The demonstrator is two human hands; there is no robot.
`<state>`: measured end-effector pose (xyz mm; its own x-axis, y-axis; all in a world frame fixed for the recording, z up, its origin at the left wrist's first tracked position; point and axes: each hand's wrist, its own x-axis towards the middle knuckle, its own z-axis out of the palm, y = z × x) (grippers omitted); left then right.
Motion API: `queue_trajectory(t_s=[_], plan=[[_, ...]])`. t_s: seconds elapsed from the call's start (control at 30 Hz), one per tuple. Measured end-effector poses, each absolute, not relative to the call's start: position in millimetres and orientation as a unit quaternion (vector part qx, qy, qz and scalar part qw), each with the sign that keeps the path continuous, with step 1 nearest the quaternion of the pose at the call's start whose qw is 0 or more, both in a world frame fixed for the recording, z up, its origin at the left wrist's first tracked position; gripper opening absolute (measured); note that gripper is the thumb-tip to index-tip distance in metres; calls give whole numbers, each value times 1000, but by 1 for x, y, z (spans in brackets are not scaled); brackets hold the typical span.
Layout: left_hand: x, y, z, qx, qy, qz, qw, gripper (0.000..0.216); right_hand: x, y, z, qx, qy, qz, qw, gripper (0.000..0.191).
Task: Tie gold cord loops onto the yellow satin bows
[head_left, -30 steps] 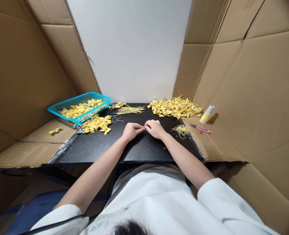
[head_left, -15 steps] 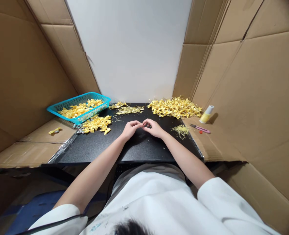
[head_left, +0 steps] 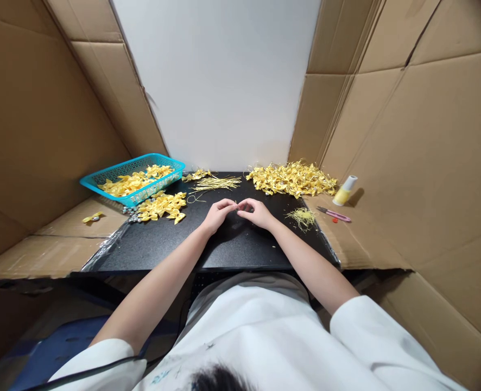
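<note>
My left hand and my right hand meet over the middle of the black table, fingertips pinched together on a tiny yellow piece between them. What exactly the piece is I cannot make out. A loose pile of yellow bows lies to the left of my left hand. A bundle of thin yellow strands lies just beyond my hands.
A teal basket holding yellow bows sits at the back left. A big heap of yellow pieces fills the back right. A spool of yellow thread, pink scissors and a small tuft of thread scraps lie right. Cardboard walls stand on both sides.
Both hands lifted slightly off the table and their fingertips curled into a pinch on the small yellow piece. Nothing else on the table moved.
</note>
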<state>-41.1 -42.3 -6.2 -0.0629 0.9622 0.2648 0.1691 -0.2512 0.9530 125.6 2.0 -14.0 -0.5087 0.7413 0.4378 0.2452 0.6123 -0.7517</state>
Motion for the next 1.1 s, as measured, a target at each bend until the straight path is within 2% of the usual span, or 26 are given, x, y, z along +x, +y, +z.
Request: queue_trajectory(t_s=[0.2, 0.53, 1.1], plan=[[-43, -41, -8, 604, 491, 544, 314, 21, 124, 3, -16, -318, -811, 303, 386, 15], [-42, -45, -9, 674, 508, 490, 218, 15, 127, -6, -8, -341, -832, 200, 389, 9], [-41, -43, -11, 734, 473, 443, 203, 16, 128, -11, -4, -354, -845, 159, 367, 14]])
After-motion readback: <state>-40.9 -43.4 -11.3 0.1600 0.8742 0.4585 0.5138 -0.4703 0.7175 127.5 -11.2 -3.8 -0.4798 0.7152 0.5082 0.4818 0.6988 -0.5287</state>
